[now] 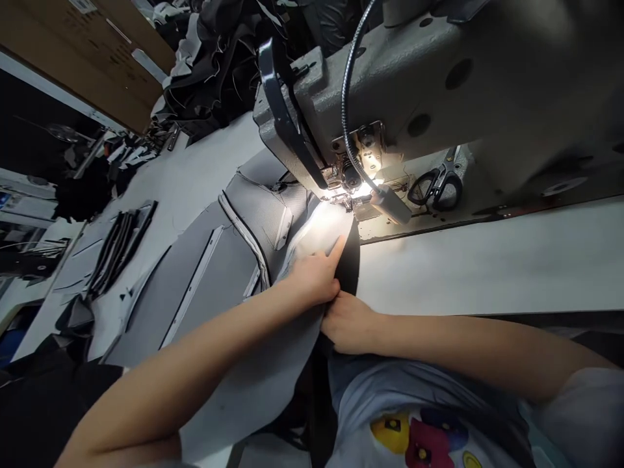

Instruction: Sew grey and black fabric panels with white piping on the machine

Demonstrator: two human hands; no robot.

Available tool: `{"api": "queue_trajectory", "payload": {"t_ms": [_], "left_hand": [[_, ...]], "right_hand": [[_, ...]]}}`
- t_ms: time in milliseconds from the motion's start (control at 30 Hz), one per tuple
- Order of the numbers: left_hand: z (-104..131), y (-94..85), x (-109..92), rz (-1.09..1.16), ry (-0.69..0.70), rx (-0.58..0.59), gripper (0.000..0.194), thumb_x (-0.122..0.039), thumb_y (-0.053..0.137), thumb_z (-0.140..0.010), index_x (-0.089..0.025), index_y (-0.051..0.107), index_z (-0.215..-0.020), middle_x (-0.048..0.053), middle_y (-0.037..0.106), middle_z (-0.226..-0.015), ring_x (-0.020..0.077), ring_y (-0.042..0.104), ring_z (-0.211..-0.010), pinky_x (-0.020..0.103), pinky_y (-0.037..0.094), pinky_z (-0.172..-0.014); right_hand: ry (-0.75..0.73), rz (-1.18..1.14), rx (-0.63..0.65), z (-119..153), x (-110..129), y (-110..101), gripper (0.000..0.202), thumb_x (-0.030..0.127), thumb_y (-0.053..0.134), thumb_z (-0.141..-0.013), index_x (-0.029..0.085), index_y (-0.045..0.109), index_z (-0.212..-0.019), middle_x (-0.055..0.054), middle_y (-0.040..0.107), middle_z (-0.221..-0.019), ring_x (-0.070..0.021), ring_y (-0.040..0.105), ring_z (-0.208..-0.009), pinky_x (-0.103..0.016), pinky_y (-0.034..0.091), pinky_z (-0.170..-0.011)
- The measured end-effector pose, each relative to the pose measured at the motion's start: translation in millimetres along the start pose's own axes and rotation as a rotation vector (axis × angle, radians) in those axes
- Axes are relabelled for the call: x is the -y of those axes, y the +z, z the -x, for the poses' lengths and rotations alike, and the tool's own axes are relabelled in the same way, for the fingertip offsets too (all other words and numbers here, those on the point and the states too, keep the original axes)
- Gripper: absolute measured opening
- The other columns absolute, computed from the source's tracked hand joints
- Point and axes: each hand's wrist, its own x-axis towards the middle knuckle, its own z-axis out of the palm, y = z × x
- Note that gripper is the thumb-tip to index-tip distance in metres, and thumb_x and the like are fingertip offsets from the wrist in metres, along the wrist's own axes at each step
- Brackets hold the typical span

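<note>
A large grey fabric piece [253, 377] with a paler upper panel [324, 227] runs under the needle area of a sewing machine [341, 188]. On this panel, close to its right edge, lies my left hand [314, 276]; its index finger is stretched toward the needle while the other fingers curl in on the fabric. Just below, my right hand [351, 322] is closed around the fabric's edge, touching the left hand. Black fabric [350, 263] shows beneath the panel at the right. A grey part with a zipper [246, 237] bunches up left of the needle.
Black-handled scissors [439, 185] lie on the machine bed. A lamp on a bent metal neck [345, 97] lights the needle. Stacked fabric pieces [114, 244] rest on the left of the white table [487, 260]. Dark fabric [214, 65] is heaped behind, near a cardboard box [92, 52].
</note>
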Motion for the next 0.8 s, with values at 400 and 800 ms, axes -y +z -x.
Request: {"api": "queue_trajectory", "payload": {"t_ms": [400,800], "left_hand": [[-12,1.9,22,0.073,0.116,0.002,0.081,-0.011,0.04,-0.086,-0.017,0.003,-0.157,0.011,0.073,-0.098,0.0262,0.07,-0.087,0.033,0.052,-0.076],[-30,-18.4,-1,0.185,0.121,0.053,0.079,-0.011,0.037,-0.085,-0.004,0.001,-0.155,0.019,0.069,-0.115,0.0257,0.068,-0.1,0.03,0.05,-0.078]], "right_hand": [[-0.016,0.207,-0.166,17,-15,-8,0.058,0.027,0.061,-0.081,0.002,0.054,-0.132,-0.026,0.052,-0.138,-0.0345,0.046,-0.132,-0.048,0.028,-0.116],[0.011,0.243,-0.213,7,-3,4,0.028,0.015,0.047,-0.093,0.009,0.067,-0.111,-0.015,0.072,-0.1,-0.0285,0.062,-0.104,-0.05,0.04,-0.105]]}}
